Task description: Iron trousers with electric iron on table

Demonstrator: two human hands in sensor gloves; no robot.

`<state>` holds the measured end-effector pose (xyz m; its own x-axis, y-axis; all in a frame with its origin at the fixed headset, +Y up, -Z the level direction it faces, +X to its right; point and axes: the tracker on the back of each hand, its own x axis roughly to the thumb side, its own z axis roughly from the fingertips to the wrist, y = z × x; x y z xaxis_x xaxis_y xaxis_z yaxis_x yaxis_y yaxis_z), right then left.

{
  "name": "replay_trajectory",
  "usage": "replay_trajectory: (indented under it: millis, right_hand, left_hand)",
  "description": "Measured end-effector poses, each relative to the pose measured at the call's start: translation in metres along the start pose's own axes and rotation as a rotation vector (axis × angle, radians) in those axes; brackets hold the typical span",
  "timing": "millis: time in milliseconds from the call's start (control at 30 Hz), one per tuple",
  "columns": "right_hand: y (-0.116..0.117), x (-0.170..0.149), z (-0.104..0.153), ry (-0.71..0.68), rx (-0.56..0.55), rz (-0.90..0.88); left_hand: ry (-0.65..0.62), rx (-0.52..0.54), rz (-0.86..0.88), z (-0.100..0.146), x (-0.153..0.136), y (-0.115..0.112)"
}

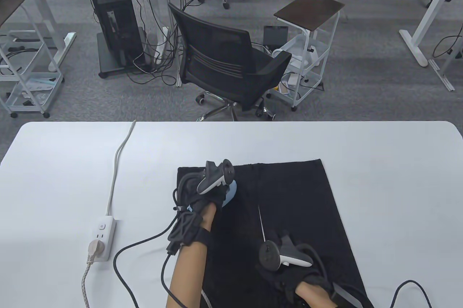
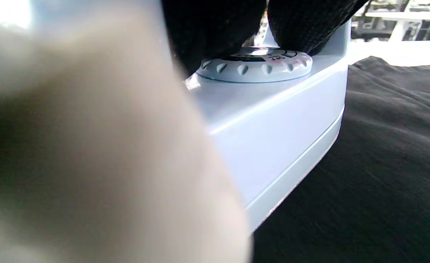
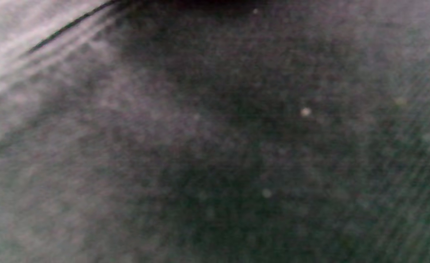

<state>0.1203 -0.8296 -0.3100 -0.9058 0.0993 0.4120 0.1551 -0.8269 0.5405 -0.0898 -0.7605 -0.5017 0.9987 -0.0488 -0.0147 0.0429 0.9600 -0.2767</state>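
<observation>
Table view: left hand fingers grasp iron on trousers; right hand grip unclear; power strip left.

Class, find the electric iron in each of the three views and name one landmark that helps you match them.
Table view: the iron peeks out light blue under the left hand, on the black trousers' far left part.
Left wrist view: the iron fills the centre, dial on top.
Right wrist view: not in it.
Shared landmark: the black trousers.

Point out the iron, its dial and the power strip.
iron [image 2: 273,146], left wrist view, pale blue side wall.
dial [image 2: 255,67], left wrist view, ribbed rim.
power strip [image 1: 103,237], table view, white top face.
</observation>
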Motion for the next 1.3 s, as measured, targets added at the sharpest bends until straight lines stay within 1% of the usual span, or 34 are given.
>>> replay_trajectory:
  millis: [67,167,233,300,367,500,533,567,733,867,900,933,1033,1133,1167,1267,1300]
  right_hand:
    - [0.000,0.000,0.000,-0.002,0.002,0.001]
    - [-0.001,-0.001,0.000,-0.005,0.009,0.009]
    - [-0.001,0.000,0.000,0.000,0.006,0.024]
    - [-0.002,0.000,0.000,0.002,0.007,0.023]
    - [-0.002,-0.001,-0.001,0.000,0.006,0.016]
    - [-0.002,-0.004,0.000,-0.007,0.005,0.000]
    - [-0.002,-0.006,0.000,-0.010,0.005,-0.007]
    - [-0.002,-0.006,0.000,-0.010,0.005,-0.011]
    - [-0.002,-0.010,0.001,-0.015,0.005,-0.023]
    - [-0.002,-0.009,0.001,-0.012,-0.002,-0.016]
    - [-0.002,-0.009,0.001,-0.012,-0.002,-0.015]
    - [-0.002,-0.009,0.001,-0.013,-0.001,-0.012]
    - [-0.002,-0.008,0.001,-0.015,0.000,-0.011]
    - [-0.002,-0.007,0.001,-0.015,-0.002,-0.004]
    - [-0.002,-0.007,0.001,-0.016,-0.002,-0.003]
    - [-0.002,-0.006,0.001,-0.017,-0.006,-0.001]
    - [-0.001,-0.006,0.001,-0.019,-0.010,0.000]
  left_hand:
    - [-0.003,-0.001,0.006,-0.007,-0.004,0.002]
    - [0.000,-0.006,0.016,-0.006,-0.003,0.002]
    - [-0.007,-0.009,0.004,0.001,0.000,0.000]
    - [-0.047,-0.012,0.004,0.012,0.002,-0.003]
    - [-0.083,-0.006,0.005,0.029,0.004,-0.008]
    - [-0.190,0.000,-0.025,0.073,0.006,-0.021]
    - [-0.204,-0.002,-0.026,0.087,0.006,-0.025]
    - [-0.211,-0.002,-0.029,0.095,0.006,-0.027]
    - [-0.289,-0.009,-0.054,0.152,0.009,-0.044]
    - [-0.357,-0.009,-0.075,0.185,0.012,-0.053]
    - [-0.358,-0.005,-0.076,0.189,0.012,-0.054]
    - [-0.330,0.013,-0.076,0.192,0.011,-0.055]
    - [-0.333,0.003,-0.064,0.186,0.011,-0.054]
    - [-0.311,0.003,-0.059,0.166,0.010,-0.048]
    - [-0.300,0.004,-0.057,0.158,0.010,-0.046]
    - [-0.235,0.003,-0.037,0.121,0.007,-0.035]
    - [-0.198,-0.007,-0.021,0.106,0.006,-0.030]
